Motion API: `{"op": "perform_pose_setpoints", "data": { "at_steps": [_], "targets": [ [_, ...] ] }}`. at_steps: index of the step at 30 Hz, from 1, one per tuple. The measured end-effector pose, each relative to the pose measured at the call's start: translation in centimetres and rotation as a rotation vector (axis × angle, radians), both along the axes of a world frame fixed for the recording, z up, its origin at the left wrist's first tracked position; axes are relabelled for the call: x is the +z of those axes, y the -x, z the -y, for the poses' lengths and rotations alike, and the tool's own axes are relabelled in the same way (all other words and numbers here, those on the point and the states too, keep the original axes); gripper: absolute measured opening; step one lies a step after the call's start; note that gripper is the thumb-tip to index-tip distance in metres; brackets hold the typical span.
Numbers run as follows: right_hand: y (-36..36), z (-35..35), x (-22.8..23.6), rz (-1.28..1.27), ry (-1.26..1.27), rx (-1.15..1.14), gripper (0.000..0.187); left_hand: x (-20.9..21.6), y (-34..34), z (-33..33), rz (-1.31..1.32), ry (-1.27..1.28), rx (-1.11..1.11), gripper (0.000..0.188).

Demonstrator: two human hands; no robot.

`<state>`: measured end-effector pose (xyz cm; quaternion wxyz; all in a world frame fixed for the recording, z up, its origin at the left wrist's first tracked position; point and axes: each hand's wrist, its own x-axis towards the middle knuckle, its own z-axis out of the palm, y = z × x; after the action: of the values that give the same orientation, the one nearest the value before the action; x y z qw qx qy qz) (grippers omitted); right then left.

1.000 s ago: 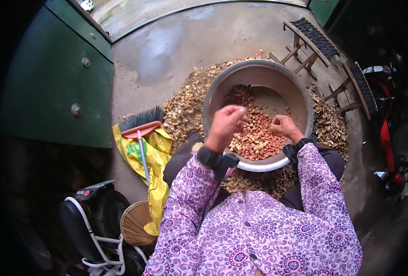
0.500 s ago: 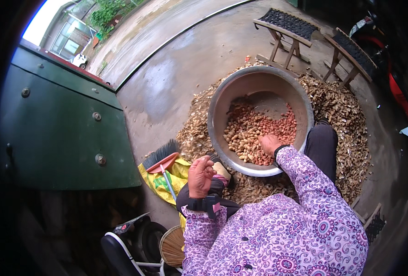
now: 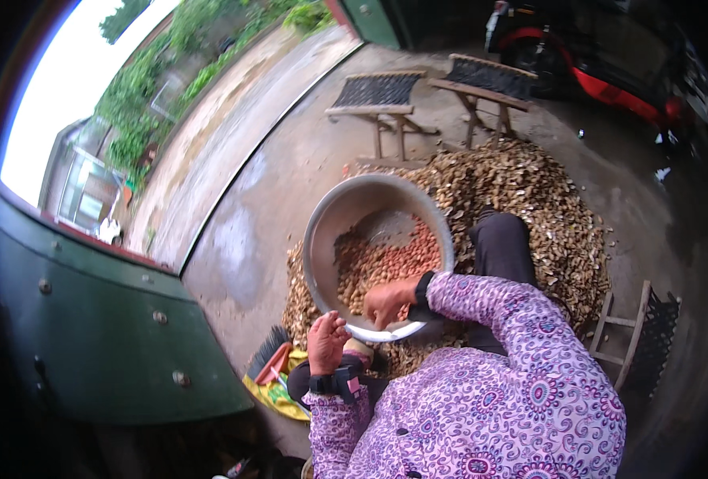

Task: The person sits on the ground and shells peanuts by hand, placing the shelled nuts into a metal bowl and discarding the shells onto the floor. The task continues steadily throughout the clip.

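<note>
A wide metal basin [image 3: 317,275] stands in front of me. Unshelled peanuts [image 3: 352,297] lie toward its left side, with reddish shelled kernels [image 3: 419,246] on the right. Over the basin's near part, my right hand [image 3: 390,302] reaches in from the right, fingers bent downward and closed; whatever is in them is hidden. My left hand [image 3: 327,343] is raised just outside the near left rim. Its fingers are curled and pinched together, and what they hold is too small to make out.
Peanut shells [image 3: 549,211] are heaped around the basin. Two low folding stools [image 3: 378,92] stand beyond it, and another stool [image 3: 637,339] lies at the right. A broom [image 3: 270,363] rests on a yellow sack [image 3: 290,399]. Left is a green metal panel [image 3: 106,327]; a red vehicle [image 3: 617,92] stands far right.
The view has turned rightward, so the basin sits farther left in it. My right hand has drawn back from among the peanuts toward the near rim, closer to my left hand.
</note>
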<state>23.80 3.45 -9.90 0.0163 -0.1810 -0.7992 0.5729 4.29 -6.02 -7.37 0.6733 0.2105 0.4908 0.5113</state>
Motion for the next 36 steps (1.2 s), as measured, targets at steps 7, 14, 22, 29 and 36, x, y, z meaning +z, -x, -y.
{"op": "perform_pose_setpoints", "data": {
  "at_steps": [7, 14, 22, 29, 36],
  "targets": [
    [-2.6, -2.0, 2.7, -0.246, -0.122, -0.279, 0.020, 4.3, -5.0, -2.1, -0.159, -0.055, -0.168, 0.020],
    [-4.3, -0.9, 5.4, -0.390, -0.008, -0.283, 0.028, 5.3, -6.4, -1.7, -0.014, -0.046, -0.210, 0.024],
    [-8.4, -0.8, 5.2, -0.438, 0.028, -0.335, 0.020, 5.1, -10.2, -3.0, -0.054, 0.036, -0.216, 0.022],
    [-8.3, -0.5, 6.4, -0.529, 0.159, -0.327, 0.022, 5.5, -10.5, -2.3, 0.088, 0.011, -0.230, 0.022],
    [-7.9, -0.4, 5.7, -0.556, 0.317, -0.272, 0.025, 4.9, -10.0, -1.6, 0.210, -0.009, -0.239, 0.017]
  ]
}}
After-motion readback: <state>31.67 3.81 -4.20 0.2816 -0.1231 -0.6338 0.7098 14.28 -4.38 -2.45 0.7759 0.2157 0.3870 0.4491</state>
